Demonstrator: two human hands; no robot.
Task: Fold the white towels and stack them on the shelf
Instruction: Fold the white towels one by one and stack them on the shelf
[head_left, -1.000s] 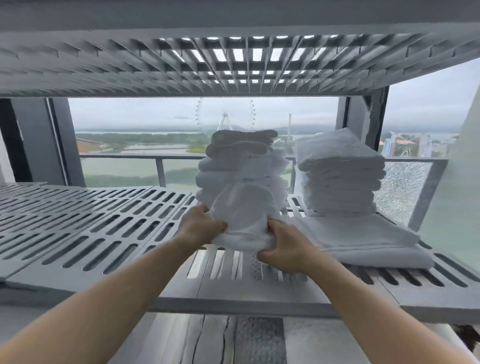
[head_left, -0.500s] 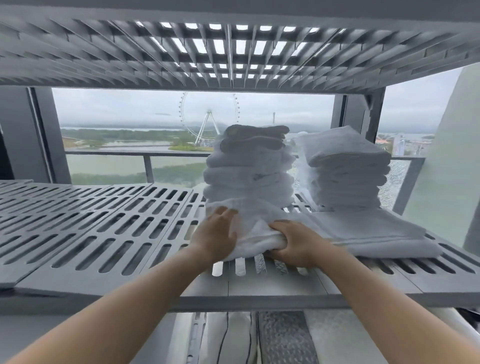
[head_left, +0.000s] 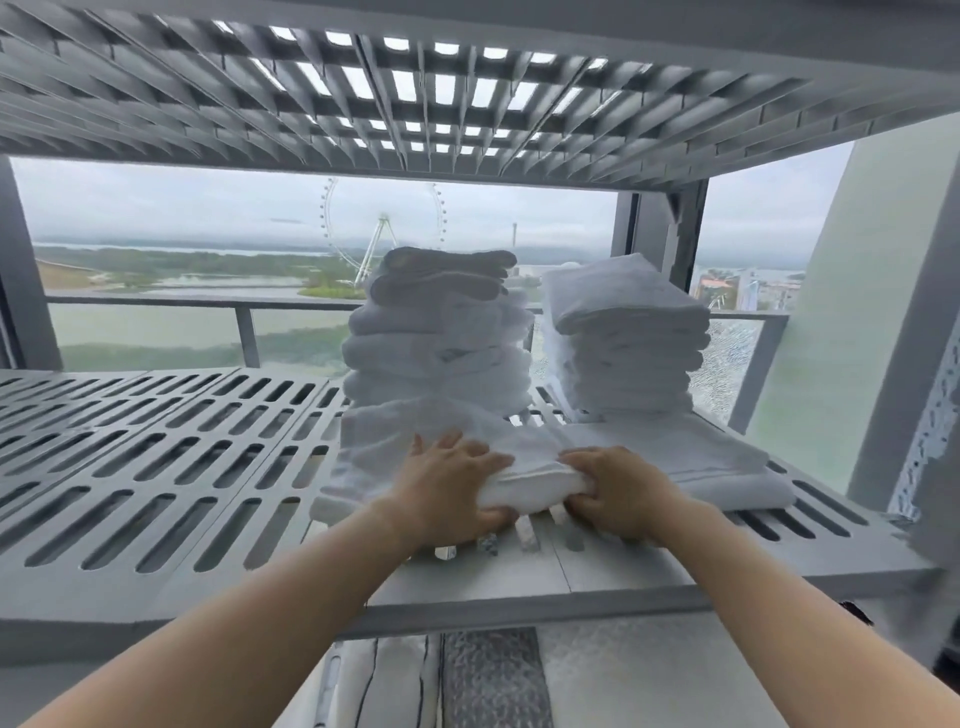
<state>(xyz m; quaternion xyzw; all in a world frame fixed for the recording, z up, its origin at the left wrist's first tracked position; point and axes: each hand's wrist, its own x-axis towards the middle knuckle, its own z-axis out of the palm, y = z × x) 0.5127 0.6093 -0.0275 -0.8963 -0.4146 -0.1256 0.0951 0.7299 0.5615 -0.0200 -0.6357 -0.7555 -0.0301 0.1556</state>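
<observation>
1. Centrally, near the front edge of the shelf, a folded towel lies with its long axis left to right, parallel to that edge.
2. Left hand: fingers spread over the towel's top and thumb tucked under its front fold, gripping the left end.
3. Right hand: fingers curled round the right end, pinching it.
4. Key relation: the towel sits between the two hands, directly in front of the left stack. The right stack stands just beside that one, toward the shelf's right edge.
5. Judgement: both hands are equally near. The coming move is probably either a lift up and back onto the left stack or a release in place.
</observation>
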